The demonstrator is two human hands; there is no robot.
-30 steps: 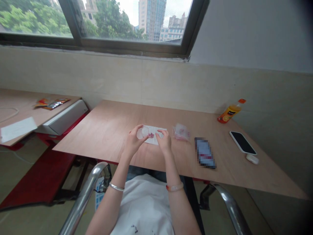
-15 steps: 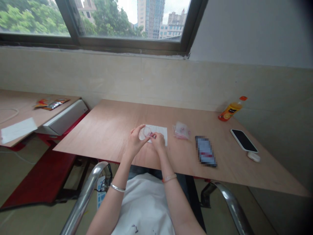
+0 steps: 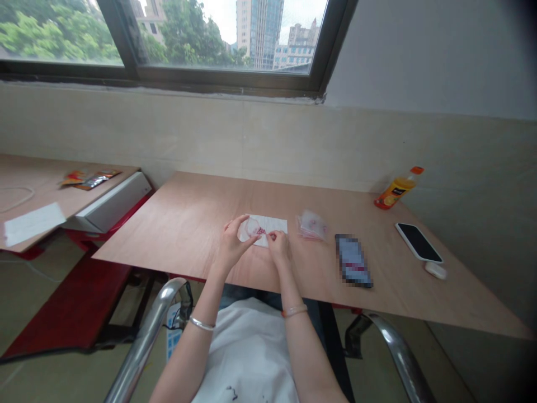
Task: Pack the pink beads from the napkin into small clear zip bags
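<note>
My left hand (image 3: 235, 242) is curved round a small, clear round piece (image 3: 252, 226), its thumb and fingers at the rim. A cluster of tiny dark pink bits (image 3: 261, 231) shows at the right side of this piece. My right hand (image 3: 278, 244) is closed in a pinch just to the right of the cluster. Whatever lies between its fingertips is too small to make out. Beneath both hands a white sheet of paper (image 3: 277, 225) lies flat on the wooden table (image 3: 201, 224).
Right of the paper lies a stack of clear packets (image 3: 312, 225), then a phone with a blurred screen (image 3: 353, 261). Farther right are a white phone (image 3: 418, 242), a small white case (image 3: 435, 270) and an orange drink bottle (image 3: 397, 190). Metal armrests (image 3: 145, 341) flank me.
My right hand has drawn back a little to the right, away from the round piece, so the pink cluster shows more. My left hand stays nearly in place.
</note>
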